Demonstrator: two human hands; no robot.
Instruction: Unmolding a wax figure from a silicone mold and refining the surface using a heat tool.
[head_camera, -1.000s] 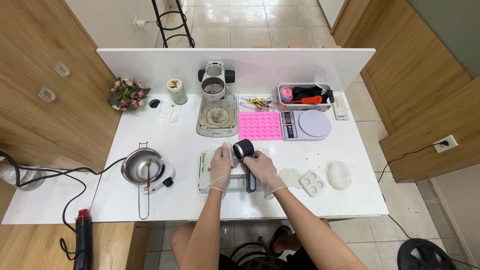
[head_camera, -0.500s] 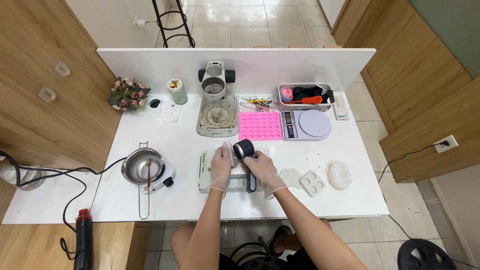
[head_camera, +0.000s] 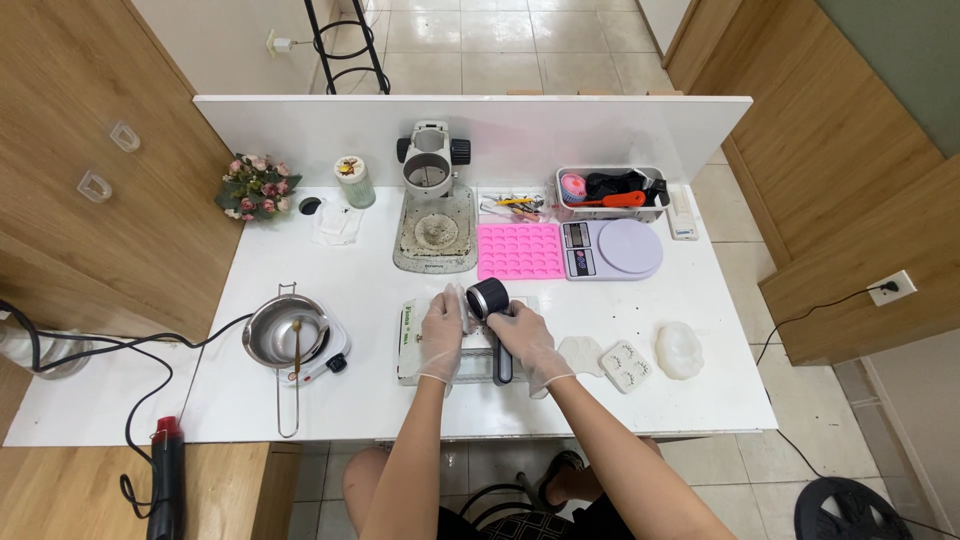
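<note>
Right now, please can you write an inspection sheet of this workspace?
Surface: white table, some marks.
Job's things: black cylinder over a flat mat.
Clutter: pink mould, scale, metal pot on a small hot plate, basket, flowers.
Grippers: left hand and right hand, gloved, both on the cylinder.
Cables: black cable off the left edge.
Surroundings: tiled floor, wooden panels.
</note>
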